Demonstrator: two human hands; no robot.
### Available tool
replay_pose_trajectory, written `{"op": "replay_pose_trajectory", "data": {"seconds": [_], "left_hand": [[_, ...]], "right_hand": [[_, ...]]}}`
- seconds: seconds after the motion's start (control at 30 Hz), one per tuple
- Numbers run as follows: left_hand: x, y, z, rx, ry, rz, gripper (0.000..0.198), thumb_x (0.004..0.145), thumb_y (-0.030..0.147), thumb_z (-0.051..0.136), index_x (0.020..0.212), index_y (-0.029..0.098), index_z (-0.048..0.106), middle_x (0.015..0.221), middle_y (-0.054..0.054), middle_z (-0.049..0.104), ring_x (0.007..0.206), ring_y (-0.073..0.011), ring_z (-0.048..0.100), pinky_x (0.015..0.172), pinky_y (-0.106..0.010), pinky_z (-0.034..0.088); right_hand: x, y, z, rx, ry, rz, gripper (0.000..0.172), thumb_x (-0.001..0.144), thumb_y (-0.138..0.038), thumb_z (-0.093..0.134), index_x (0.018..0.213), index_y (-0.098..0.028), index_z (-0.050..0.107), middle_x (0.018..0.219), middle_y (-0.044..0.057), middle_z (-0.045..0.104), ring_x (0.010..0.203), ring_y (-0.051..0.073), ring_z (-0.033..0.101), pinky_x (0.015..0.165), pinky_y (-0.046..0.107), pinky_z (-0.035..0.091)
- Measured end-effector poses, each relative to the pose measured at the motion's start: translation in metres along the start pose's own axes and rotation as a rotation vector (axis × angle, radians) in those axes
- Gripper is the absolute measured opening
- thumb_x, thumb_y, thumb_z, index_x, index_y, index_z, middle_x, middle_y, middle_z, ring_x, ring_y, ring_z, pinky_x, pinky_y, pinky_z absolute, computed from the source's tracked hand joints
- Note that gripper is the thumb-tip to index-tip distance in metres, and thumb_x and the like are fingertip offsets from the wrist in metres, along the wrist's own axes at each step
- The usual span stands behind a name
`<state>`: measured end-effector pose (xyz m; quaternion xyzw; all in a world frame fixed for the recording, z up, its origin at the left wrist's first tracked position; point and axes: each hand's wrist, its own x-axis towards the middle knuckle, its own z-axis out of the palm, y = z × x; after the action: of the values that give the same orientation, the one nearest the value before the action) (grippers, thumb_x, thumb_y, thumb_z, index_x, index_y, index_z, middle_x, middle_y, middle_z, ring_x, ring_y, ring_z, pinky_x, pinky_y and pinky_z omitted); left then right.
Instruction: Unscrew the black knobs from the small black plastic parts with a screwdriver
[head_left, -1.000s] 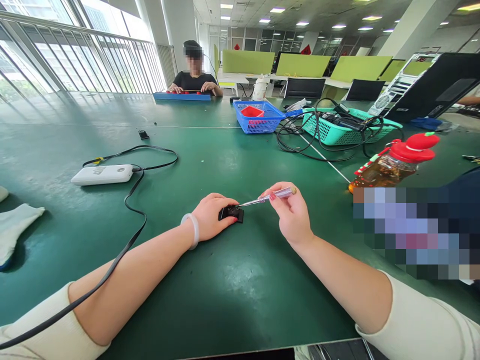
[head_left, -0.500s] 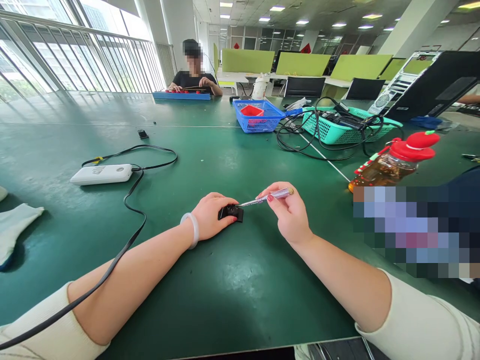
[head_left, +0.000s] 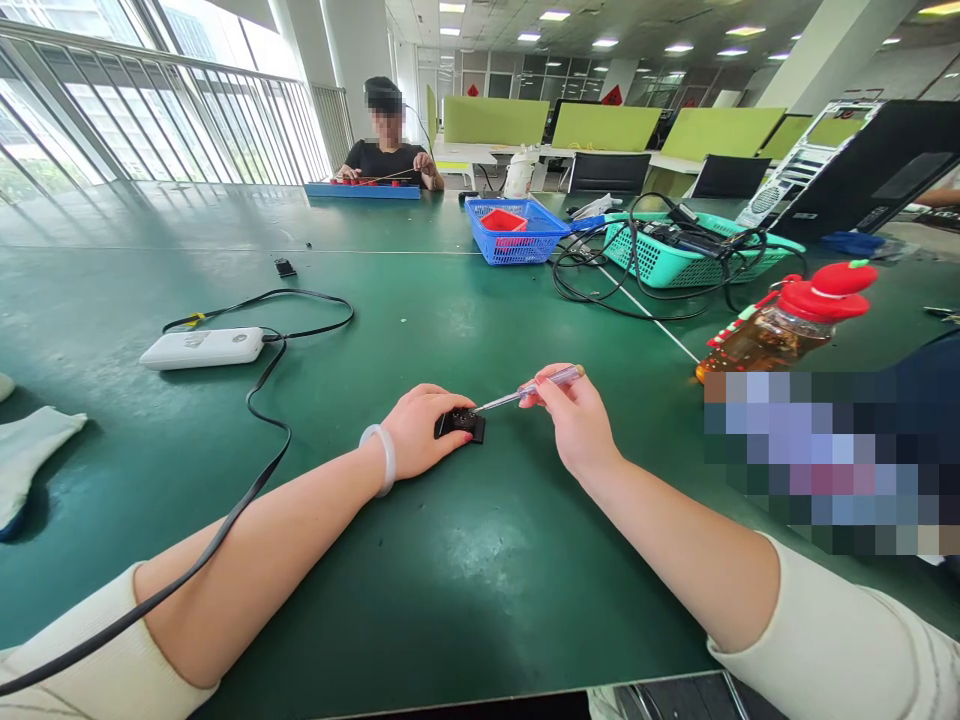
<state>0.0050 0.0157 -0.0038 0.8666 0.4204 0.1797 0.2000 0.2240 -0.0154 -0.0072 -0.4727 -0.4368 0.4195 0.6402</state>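
Observation:
My left hand (head_left: 421, 432) grips a small black block-like part (head_left: 471, 432) between thumb and fingers and keeps it on the green table (head_left: 480, 560). Metal bits show on the part's upper side; my fingers cover its left end. In my right hand (head_left: 581, 425) is a screwdriver (head_left: 525, 391) with a clear purplish handle, pinched between thumb and fingers. It slants down to the left, and its tip meets the black part's upper edge near my left fingertips. Whether the tip sits in a screw is too small to tell.
A white power bank (head_left: 202, 348) with a black cable (head_left: 279, 430) lies left. Farther off are a small black piece (head_left: 285, 268), a blue basket (head_left: 517, 250), a teal basket (head_left: 660, 268) with cables, and a red-lidded bottle (head_left: 780, 325). Another person (head_left: 386, 155) sits across the table.
My right fingers have shifted on the screwdriver's handle, which has rolled or moved slightly to the left. My left hand and the black part stay nearly where they were.

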Motion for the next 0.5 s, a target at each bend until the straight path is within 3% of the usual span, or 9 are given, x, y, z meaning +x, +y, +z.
{"op": "replay_pose_trajectory", "data": {"seconds": [0.23,0.5], "left_hand": [[0.000,-0.001,0.000,0.005,0.001,-0.001,0.039,0.083,0.040,0.063,0.119,0.026,0.068,0.117,-0.006,0.072,0.124,-0.0294,0.053,0.110,-0.049,0.043],[0.000,-0.003,0.001,-0.003,0.004,-0.007,0.039,0.083,0.040,0.063,0.119,0.028,0.068,0.116,-0.004,0.072,0.124,-0.0295,0.053,0.111,-0.049,0.042]], "right_hand": [[0.003,0.001,0.000,-0.027,0.071,0.096,0.027,0.073,-0.042,0.075,0.081,-0.022,0.058,0.069,-0.005,0.063,0.059,0.012,0.059,0.071,0.034,0.052],[-0.004,-0.010,0.001,-0.055,-0.018,-0.007,0.022,0.075,-0.038,0.073,0.080,-0.022,0.058,0.077,-0.001,0.069,0.068,0.015,0.063,0.077,0.037,0.053]]}}
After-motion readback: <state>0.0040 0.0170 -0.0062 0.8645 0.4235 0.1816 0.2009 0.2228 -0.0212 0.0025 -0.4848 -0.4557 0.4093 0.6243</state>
